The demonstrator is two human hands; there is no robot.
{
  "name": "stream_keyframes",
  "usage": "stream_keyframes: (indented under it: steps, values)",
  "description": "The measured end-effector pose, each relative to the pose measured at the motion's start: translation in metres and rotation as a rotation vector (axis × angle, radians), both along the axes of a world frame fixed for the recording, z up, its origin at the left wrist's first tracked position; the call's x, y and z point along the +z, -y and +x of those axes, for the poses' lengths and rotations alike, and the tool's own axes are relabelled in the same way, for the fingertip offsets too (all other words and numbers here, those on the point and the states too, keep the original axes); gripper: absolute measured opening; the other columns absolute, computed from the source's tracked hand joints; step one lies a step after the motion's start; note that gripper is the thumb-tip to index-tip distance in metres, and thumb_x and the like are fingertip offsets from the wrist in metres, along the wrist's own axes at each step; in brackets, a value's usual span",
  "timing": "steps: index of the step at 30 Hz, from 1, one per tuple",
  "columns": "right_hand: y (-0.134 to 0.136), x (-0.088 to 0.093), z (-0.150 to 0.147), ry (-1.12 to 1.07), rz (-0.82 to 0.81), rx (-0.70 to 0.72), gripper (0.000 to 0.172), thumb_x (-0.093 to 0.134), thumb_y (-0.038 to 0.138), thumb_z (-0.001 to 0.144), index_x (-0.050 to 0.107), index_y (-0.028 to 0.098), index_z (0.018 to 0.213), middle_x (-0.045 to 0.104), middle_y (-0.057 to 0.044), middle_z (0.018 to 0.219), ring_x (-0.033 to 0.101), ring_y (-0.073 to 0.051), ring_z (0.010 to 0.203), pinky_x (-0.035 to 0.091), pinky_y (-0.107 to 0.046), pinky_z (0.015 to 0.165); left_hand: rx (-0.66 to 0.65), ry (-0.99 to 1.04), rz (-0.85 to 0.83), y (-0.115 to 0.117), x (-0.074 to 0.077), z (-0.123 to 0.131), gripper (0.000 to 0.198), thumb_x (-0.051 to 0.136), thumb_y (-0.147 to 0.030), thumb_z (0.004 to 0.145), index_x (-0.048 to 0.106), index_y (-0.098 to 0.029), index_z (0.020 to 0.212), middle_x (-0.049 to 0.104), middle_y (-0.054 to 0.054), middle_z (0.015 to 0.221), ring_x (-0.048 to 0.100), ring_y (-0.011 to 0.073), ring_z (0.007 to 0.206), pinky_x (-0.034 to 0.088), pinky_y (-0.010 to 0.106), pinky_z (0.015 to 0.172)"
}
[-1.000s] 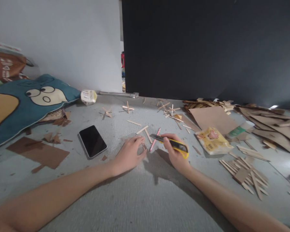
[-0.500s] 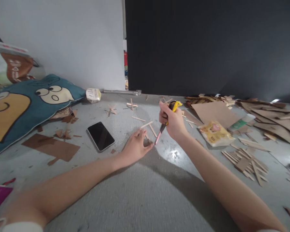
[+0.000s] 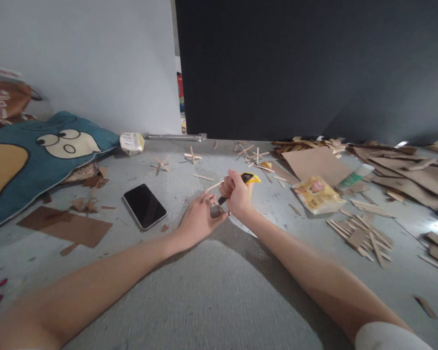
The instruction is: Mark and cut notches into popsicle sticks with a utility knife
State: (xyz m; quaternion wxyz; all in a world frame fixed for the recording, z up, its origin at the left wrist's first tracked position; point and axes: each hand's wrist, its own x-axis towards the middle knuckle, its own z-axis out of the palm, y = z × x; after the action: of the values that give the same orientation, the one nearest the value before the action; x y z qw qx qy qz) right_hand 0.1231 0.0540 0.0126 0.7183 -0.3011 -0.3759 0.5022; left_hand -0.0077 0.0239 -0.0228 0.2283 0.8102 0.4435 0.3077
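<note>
My right hand (image 3: 237,197) is closed in a fist round a yellow and black utility knife (image 3: 248,178), held upright with its tip pointing down at the floor. My left hand (image 3: 197,219) lies on the grey floor (image 3: 219,291) right beside it, fingers curled and pressed down on a small wooden stick (image 3: 216,206). What exactly lies under the fingertips is mostly hidden. More loose wooden sticks (image 3: 203,177) lie just beyond both hands.
A black phone (image 3: 144,205) lies left of my left hand. A blue cartoon cushion (image 3: 32,155) and brown card scraps (image 3: 67,226) sit at the left. At the right are a yellow packet (image 3: 316,194), a glue tube (image 3: 354,177), stick piles (image 3: 361,236) and cardboard sheets (image 3: 319,163).
My right hand has turned the knife from lying flat to upright and brought it left, close against my left hand. The left hand has stayed pressed on the floor.
</note>
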Motion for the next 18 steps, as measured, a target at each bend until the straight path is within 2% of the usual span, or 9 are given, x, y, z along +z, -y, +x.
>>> stream_keyframes:
  steps: [4,12,18]
  values:
    - [0.0007,-0.0047,-0.0039,0.004,-0.011,-0.022,0.062,0.072,0.048,0.078,0.019,0.026,0.054,0.019,0.011,0.043,0.013,-0.005,0.039,0.017,-0.024,0.038,0.016,0.016,-0.013,-0.0006,0.0031,0.0004,0.028,0.077,-0.034,0.082,0.066,-0.022,0.104,0.068,0.015,0.127,0.048,0.0404,0.142,0.042,0.056,0.113]
    - [-0.0016,-0.0086,-0.0040,0.015,-0.019,-0.021,0.063,0.072,0.049,0.077,0.019,0.025,0.053,0.018,0.011,0.043,0.012,-0.005,0.039,0.017,-0.024,0.037,0.022,0.033,0.008,0.0000,0.0018,0.0006,0.026,0.078,-0.032,0.081,0.064,-0.023,0.101,0.068,0.015,0.124,0.059,0.0382,0.129,0.050,0.053,0.103]
    - [0.0041,-0.0101,-0.0079,0.006,0.007,-0.042,0.063,0.074,0.052,0.078,0.024,0.025,0.049,0.019,0.011,0.044,0.015,-0.005,0.040,0.018,-0.024,0.039,0.038,0.021,-0.001,0.0008,0.0055,0.0012,0.023,0.079,-0.031,0.080,0.063,-0.023,0.094,0.069,0.015,0.117,0.060,0.0392,0.126,0.050,0.054,0.102]
